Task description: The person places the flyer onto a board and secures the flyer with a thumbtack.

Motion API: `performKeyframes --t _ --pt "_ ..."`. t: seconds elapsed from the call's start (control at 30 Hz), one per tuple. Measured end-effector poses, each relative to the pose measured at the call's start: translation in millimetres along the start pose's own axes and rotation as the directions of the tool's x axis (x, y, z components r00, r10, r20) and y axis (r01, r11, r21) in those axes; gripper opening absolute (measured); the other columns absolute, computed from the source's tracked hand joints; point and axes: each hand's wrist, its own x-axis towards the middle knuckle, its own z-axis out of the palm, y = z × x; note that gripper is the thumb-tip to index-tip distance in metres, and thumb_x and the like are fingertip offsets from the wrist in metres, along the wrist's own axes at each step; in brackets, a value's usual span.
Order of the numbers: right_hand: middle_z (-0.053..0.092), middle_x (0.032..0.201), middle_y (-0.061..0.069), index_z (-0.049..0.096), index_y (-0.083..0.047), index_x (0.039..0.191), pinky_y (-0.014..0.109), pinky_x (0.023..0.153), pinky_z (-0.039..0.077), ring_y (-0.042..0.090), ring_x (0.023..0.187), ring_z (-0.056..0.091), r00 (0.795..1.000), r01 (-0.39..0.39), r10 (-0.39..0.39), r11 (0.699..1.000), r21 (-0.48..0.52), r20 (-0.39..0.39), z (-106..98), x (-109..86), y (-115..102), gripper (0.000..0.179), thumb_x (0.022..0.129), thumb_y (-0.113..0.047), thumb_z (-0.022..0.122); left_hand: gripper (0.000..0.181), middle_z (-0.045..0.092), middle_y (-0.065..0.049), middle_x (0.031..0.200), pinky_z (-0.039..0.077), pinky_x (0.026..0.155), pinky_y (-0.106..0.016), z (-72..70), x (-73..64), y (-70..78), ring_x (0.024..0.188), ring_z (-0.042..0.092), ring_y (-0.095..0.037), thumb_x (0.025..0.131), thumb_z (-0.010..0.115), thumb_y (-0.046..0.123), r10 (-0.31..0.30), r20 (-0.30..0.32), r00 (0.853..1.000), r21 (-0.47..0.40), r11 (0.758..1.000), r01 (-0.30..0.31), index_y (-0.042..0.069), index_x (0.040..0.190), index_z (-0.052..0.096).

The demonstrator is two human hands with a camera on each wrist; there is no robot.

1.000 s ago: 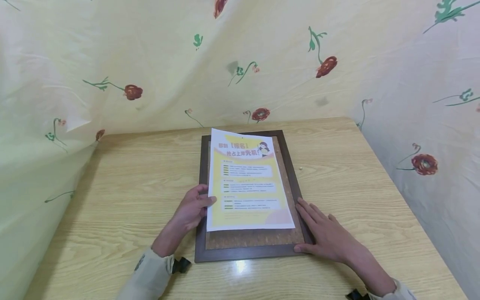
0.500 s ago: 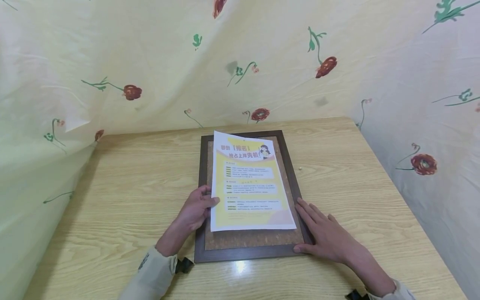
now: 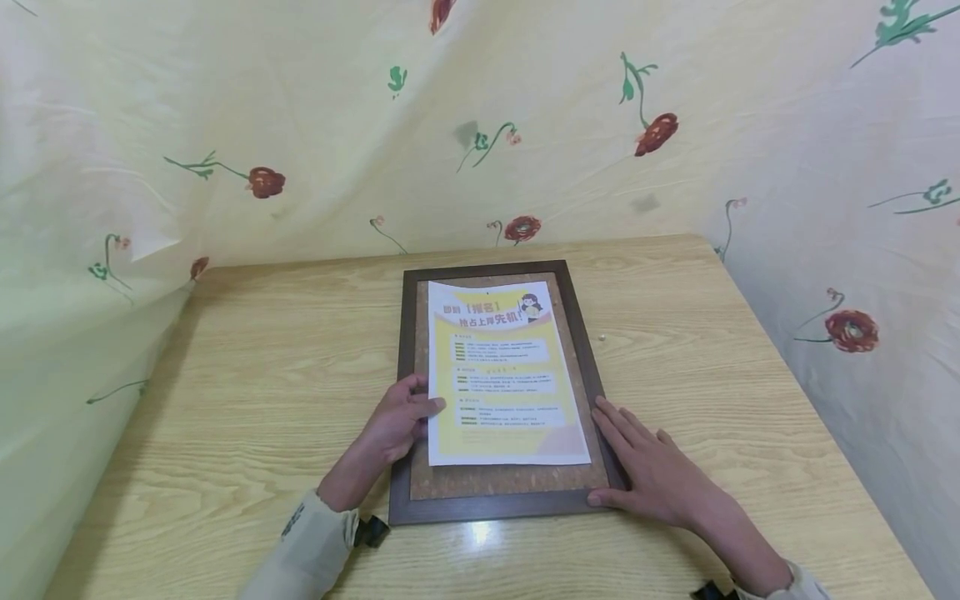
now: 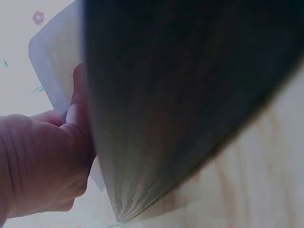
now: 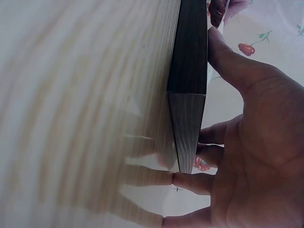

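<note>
Pale cream floral cloth (image 3: 322, 100) fills the whole top of the head view and drops down both sides, printed with dark red blooms and green stems. Below that it's a light wood-grain table (image 3: 285, 350) taking up most of the lower frame, shiny enough that the right wrist view catches reflections of fingers in it.

Just right of center there's a corkboard (image 3: 498, 507) with a dark brown wooden frame, lying flat on the table. On top of that, dead center of the board, is the poster (image 3: 506, 375): white sheet, yellow and pink design, chunky Chinese title up top, three white text boxes, and a little cartoon figure near its upper right corner. A strip of bare cork shows below it and down its right side. Can't tell how much of the sheet actually touches the cork.

Hands are well apart, one either side. The right hand (image 3: 652, 467), lower right, has its fingers stretched along the frame's right edge, thumb resting on the bottom right corner. The left hand (image 3: 397, 421), left of center, pinches the poster's left edge, thumb on the printed face.

Light sleeve (image 3: 303, 542) at the bottom left, with a small black piece (image 3: 371, 532) sticking out by the cuff. Tiniest thing: a pale round speck (image 3: 602, 337) on the table, right of the board.
</note>
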Motion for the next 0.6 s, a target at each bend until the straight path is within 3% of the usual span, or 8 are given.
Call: performKeyframes --t 0.6 --pt "0.023 0.161 0.013 0.029 -0.002 0.154 0.077 0.09 0.033 0.045 0.14 0.031 1.0 -0.002 0.002 1.0 0.007 -0.002 1.4 -0.2 0.6 0.108 0.081 -0.077 0.056 0.032 0.067 -0.025 0.115 0.057 0.075 -0.043 0.5 4.7 -2.4 0.098 0.069 -0.038 0.097 0.054 -0.005 -0.022 -0.022 1.0 0.044 0.999 0.023 -0.003 0.129 0.047"
